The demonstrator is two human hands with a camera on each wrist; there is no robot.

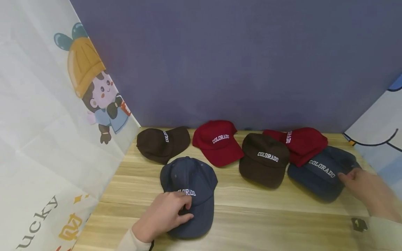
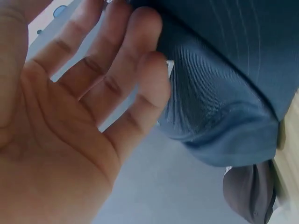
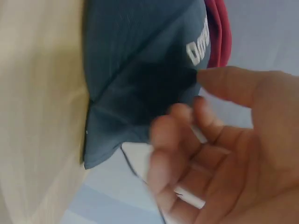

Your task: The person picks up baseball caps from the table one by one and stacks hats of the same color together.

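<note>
In the head view, a navy baseball cap (image 1: 201, 174) with white COLORADO lettering lies at front left, brim toward me. My left hand (image 1: 163, 212) is at its front, fingers loosely bent beside the lettering; the left wrist view shows these fingers (image 2: 152, 79) against the cap's front, not wrapped round it. A second navy cap (image 1: 317, 183) lies at the right. Beside its crown is my right hand (image 1: 367, 188); in the right wrist view the thumb (image 3: 229, 84) meets the cap near the lettering, while the other fingers (image 3: 170, 135) hang loosely bent, slightly blurred.
Along the back lie a brown cap (image 1: 154, 143), a red cap (image 1: 216, 139), another brown cap (image 1: 263, 153) and a second red cap (image 1: 309, 139), which overlaps the right navy cap. A grey-blue panel (image 1: 235, 62) rises behind the wooden table (image 1: 251, 219). A small dark object (image 1: 359, 224) lies near my right sleeve.
</note>
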